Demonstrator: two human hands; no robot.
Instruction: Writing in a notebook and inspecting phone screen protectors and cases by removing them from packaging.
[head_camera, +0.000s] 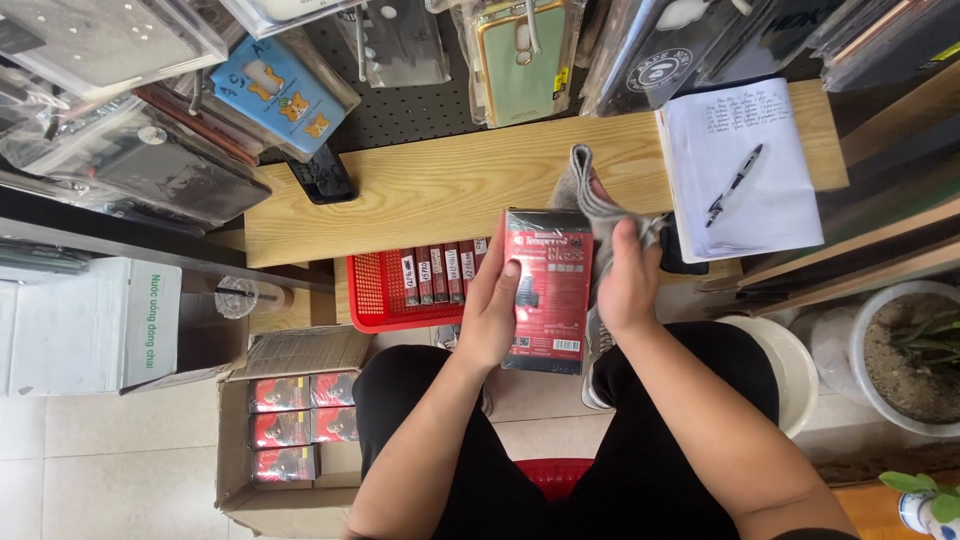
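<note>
Shop surroundings: a light wooden table (430, 185) lies just beyond the hands, with packaged phone cases (520, 55) hanging on a pegboard above its far edge.

1. Left hand (490, 310): fingers extended along the left edge of a red and black flat box (548, 290), clamped on it and holding it upright in front of the body, over the lap.
2. Right hand (625, 285): closed around a grey cloth (592, 195), pressing it against the right edge of the same box. The cloth rises above the box's top corner and also hangs down behind the hand.
3. Red plastic basket (375, 290): sits just left of the left hand, under the table edge, and holds a row of narrow boxes standing on edge.
4. Cardboard carton (290, 430): on the floor, well left of the left forearm and nearer the person; it contains stacked red and black boxes of the same kind.
5. Notebook (740, 165) with a pen (735, 183) on it: on the table, right of and beyond the right hand.
6. Dark phone (320, 175): on the table, well left of and beyond the left hand.
7. White bucket (775, 365): beside the right forearm.
</note>
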